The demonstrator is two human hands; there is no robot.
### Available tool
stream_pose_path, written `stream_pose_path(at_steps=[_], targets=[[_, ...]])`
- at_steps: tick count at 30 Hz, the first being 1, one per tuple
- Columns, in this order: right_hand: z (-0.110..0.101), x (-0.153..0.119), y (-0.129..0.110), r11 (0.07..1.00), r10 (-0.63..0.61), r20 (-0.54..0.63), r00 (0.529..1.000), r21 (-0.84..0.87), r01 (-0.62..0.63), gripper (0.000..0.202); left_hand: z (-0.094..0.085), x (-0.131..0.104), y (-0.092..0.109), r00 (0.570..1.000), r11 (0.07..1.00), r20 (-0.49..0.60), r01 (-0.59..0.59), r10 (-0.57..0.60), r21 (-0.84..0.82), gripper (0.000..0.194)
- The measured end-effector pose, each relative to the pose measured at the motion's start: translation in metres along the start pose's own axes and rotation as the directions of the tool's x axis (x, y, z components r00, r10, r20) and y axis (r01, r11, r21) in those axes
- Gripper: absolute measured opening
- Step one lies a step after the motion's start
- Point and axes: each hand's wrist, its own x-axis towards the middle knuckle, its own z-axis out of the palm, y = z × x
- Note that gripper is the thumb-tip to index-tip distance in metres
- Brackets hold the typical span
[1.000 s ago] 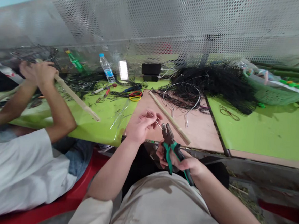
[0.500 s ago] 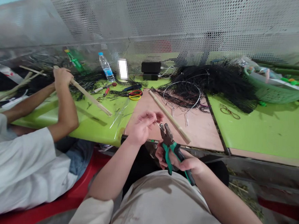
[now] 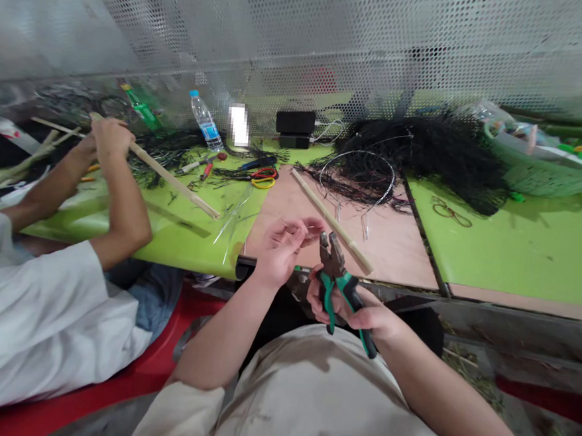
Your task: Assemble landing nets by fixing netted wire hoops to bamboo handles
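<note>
In my right hand (image 3: pixel 349 305) is a pair of pliers (image 3: pixel 335 274) with green and black handles, its jaws apart and pointing up. My left hand (image 3: pixel 286 247) is just left of the jaws, thumb and fingers pinched together on a thin wire (image 3: pixel 306 234) that barely shows. Behind both hands, a pale wooden stick (image 3: pixel 333 221) lies slantwise on the pinkish board (image 3: pixel 287 201). A loop of silvery wire (image 3: pixel 392 178) rests farther back, partly over a black stringy heap (image 3: pixel 425 148).
On the left, a co-worker's hands (image 3: pixel 111 142) grip another pale stick (image 3: pixel 174 182). Yellow-handled scissors (image 3: pixel 263 181), a water bottle (image 3: pixel 205 122) and a black device (image 3: pixel 296 129) stand or lie toward the back. At right is a green basket (image 3: pixel 543 170), with a brown twisted loop (image 3: pixel 451 212) before it.
The pliers have moved slightly right and up, and their jaws are now apart from the wire in my left fingers. The co-worker's hands have shifted a little in view.
</note>
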Motion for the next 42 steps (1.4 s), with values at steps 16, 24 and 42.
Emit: stream_pose_path(at_steps=[16, 24, 42], targets=[[-0.003, -0.002, -0.001, 1.000, -0.015, 0.021, 1.000, -0.016, 0.015, 0.070, -0.001, -0.004, 0.003, 1.000, 0.996, -0.009, -0.023, 0.023, 0.087, 0.033], [-0.003, -0.002, 0.000, 0.999, -0.042, 0.014, 0.999, -0.016, 0.043, 0.068, 0.000, -0.005, -0.001, 0.998, 0.997, -0.004, -0.056, 0.056, 0.059, 0.029], [-0.002, 0.005, -0.005, 0.992, -0.045, -0.147, 0.988, -0.127, 0.026, 0.051, -0.007, 0.003, -0.013, 0.992, 0.988, 0.036, -0.126, 0.123, 0.090, 0.025]])
